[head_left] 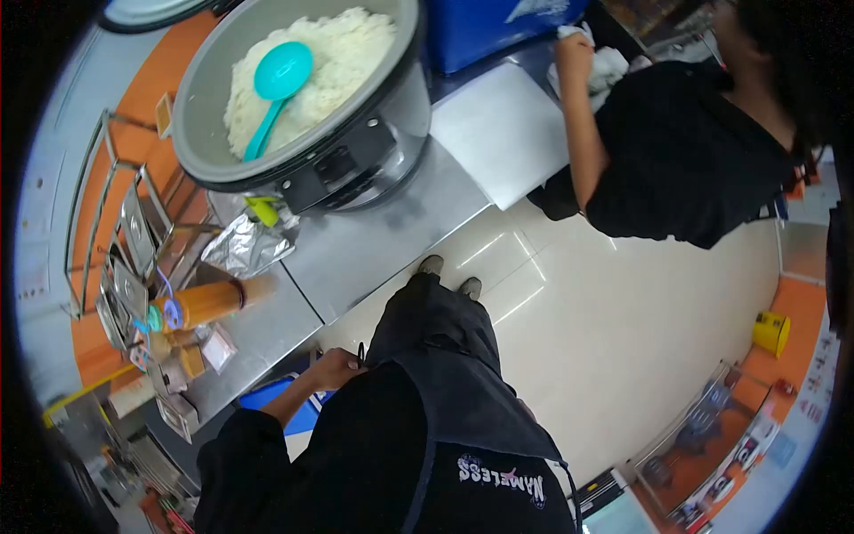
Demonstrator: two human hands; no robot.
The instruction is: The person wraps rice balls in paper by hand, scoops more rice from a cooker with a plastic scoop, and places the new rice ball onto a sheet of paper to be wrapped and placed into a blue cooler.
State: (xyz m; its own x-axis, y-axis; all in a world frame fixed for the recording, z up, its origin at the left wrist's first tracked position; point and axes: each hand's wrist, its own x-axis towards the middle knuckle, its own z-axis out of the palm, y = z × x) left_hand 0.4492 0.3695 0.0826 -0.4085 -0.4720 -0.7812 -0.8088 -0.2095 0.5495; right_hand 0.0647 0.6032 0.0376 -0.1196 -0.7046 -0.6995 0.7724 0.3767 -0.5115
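Note:
My left hand (334, 368) is at the left side of my waist, fingers curled at the edge of my dark apron (476, 405). A thin black apron string (362, 352) loops up by the fingertips, and the hand seems closed on it. My right hand is out of sight behind the apron and my body. Ahead of me on the steel counter (356, 254) stands a large rice cooker (342, 169), its lid up, full of white rice (356, 44). A turquoise ladle (283, 71) lies on the rice.
Crumpled foil (249, 247), an orange-filled bottle (209, 303) and a metal rack (116, 205) are on the left. A white board (498, 133) and a blue container (489, 31) lie right of the cooker. A co-worker (685, 151) in black stands there holding white cloth (605, 71).

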